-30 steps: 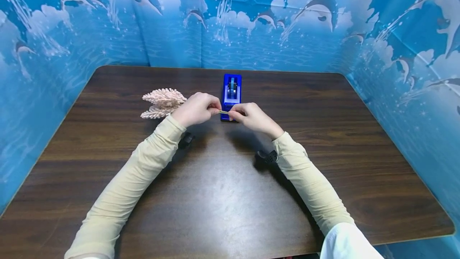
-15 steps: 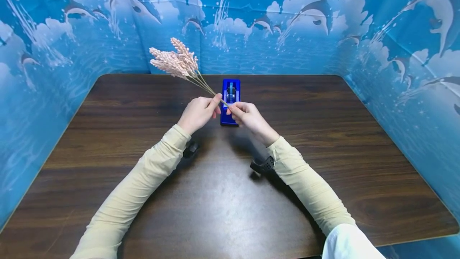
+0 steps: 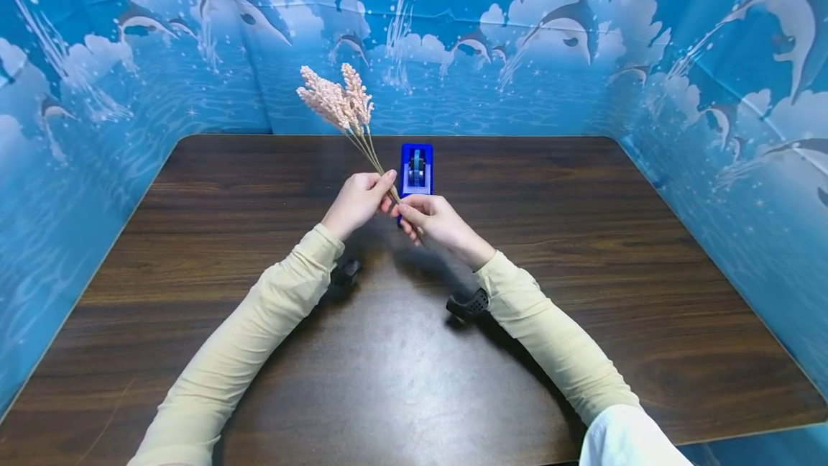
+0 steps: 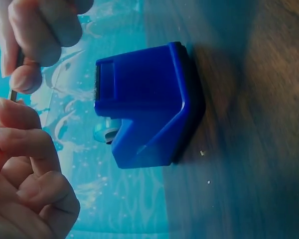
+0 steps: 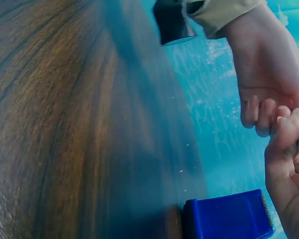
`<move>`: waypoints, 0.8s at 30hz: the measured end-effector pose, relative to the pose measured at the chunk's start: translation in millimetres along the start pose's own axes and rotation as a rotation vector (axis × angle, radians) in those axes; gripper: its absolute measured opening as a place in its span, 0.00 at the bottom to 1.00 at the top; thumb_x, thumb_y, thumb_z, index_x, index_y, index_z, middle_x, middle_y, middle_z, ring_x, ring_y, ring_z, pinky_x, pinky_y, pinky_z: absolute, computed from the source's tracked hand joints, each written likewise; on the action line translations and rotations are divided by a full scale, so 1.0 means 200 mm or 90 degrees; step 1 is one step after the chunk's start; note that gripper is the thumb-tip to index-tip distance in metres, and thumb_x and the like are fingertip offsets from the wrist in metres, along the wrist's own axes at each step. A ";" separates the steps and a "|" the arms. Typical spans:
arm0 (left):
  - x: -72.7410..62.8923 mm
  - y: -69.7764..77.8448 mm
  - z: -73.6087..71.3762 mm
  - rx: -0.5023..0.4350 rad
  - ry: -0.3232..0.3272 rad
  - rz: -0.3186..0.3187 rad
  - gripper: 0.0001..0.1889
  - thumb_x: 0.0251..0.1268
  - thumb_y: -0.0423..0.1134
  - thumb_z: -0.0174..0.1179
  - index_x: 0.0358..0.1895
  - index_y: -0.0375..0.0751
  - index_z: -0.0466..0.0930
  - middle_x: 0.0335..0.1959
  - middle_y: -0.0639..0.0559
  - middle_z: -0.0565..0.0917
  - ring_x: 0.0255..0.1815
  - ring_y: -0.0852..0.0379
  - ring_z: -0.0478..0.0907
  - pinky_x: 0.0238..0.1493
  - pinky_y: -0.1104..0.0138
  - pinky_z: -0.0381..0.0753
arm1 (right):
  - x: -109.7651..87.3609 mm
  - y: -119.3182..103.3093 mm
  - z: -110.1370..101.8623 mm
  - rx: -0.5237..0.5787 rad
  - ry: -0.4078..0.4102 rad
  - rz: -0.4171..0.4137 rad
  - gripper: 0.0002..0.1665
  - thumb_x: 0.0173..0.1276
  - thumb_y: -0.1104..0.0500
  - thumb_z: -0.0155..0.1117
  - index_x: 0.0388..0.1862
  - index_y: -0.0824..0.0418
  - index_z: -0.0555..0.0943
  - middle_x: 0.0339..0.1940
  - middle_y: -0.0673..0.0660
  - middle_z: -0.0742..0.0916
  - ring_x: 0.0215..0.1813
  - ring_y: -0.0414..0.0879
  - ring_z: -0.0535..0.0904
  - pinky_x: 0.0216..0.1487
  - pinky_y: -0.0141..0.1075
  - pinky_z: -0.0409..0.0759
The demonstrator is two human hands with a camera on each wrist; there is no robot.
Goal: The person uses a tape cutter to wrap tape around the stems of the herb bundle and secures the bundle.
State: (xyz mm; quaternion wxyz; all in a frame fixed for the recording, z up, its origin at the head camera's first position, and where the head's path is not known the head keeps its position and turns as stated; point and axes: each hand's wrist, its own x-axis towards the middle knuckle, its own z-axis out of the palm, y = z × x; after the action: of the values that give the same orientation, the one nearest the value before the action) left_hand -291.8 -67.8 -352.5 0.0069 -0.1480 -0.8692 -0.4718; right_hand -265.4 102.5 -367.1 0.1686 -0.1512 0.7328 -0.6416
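A small bunch of pale pink dried flowers (image 3: 339,101) is held above the table in the head view, heads up and tilted to the left. My left hand (image 3: 359,201) pinches the thin stems between thumb and fingers. Just below and to the right, my right hand (image 3: 445,227) grips their lower part, and a stem end pokes out beneath it. In the left wrist view a short piece of stem (image 4: 13,94) shows between the two hands. Behind the hands stands a blue tape dispenser (image 3: 417,166), its front partly hidden by the right hand.
A dark wood-grain table (image 3: 310,380) lies under both arms. Blue curtains (image 3: 414,92) with dolphins surround its back and sides. On each wrist sits a black camera, such as the right one (image 3: 468,304).
The flowers have swung up from lying sideways near the table, left of the hands, to a steeper tilt. My right hand has shifted slightly left and down along the stems.
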 end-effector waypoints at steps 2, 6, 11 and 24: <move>0.00 -0.01 -0.02 0.002 -0.003 -0.006 0.26 0.76 0.52 0.46 0.19 0.41 0.74 0.13 0.58 0.72 0.17 0.59 0.63 0.22 0.68 0.59 | 0.01 0.00 0.01 -0.010 -0.017 -0.005 0.17 0.77 0.61 0.47 0.47 0.78 0.73 0.20 0.51 0.77 0.20 0.40 0.73 0.24 0.32 0.74; 0.01 -0.02 -0.06 -0.019 -0.011 -0.035 0.25 0.74 0.51 0.49 0.21 0.39 0.76 0.12 0.60 0.71 0.17 0.60 0.64 0.22 0.70 0.58 | 0.05 0.00 0.04 -0.057 -0.026 -0.018 0.18 0.77 0.61 0.48 0.47 0.79 0.74 0.19 0.52 0.80 0.20 0.41 0.76 0.26 0.33 0.75; 0.03 -0.04 -0.14 -0.050 -0.048 -0.086 0.21 0.74 0.46 0.50 0.29 0.32 0.80 0.09 0.62 0.73 0.15 0.65 0.69 0.22 0.73 0.65 | 0.11 -0.02 0.10 -0.224 -0.011 -0.054 0.20 0.77 0.57 0.51 0.39 0.75 0.81 0.16 0.52 0.82 0.17 0.39 0.75 0.23 0.34 0.76; 0.06 -0.17 -0.29 -0.002 -0.205 -0.211 0.20 0.75 0.42 0.49 0.24 0.34 0.80 0.08 0.59 0.76 0.12 0.67 0.72 0.20 0.73 0.71 | 0.17 0.00 0.25 -0.482 -0.115 -0.075 0.19 0.76 0.55 0.52 0.25 0.60 0.78 0.16 0.51 0.83 0.17 0.40 0.77 0.24 0.28 0.74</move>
State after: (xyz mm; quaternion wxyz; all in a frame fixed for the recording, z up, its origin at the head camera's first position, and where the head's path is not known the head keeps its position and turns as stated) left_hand -320.5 -130.0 -345.4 -0.2097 -0.0770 -0.8709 -0.4378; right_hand -273.3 43.7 -374.2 0.1277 -0.3008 0.8899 -0.3184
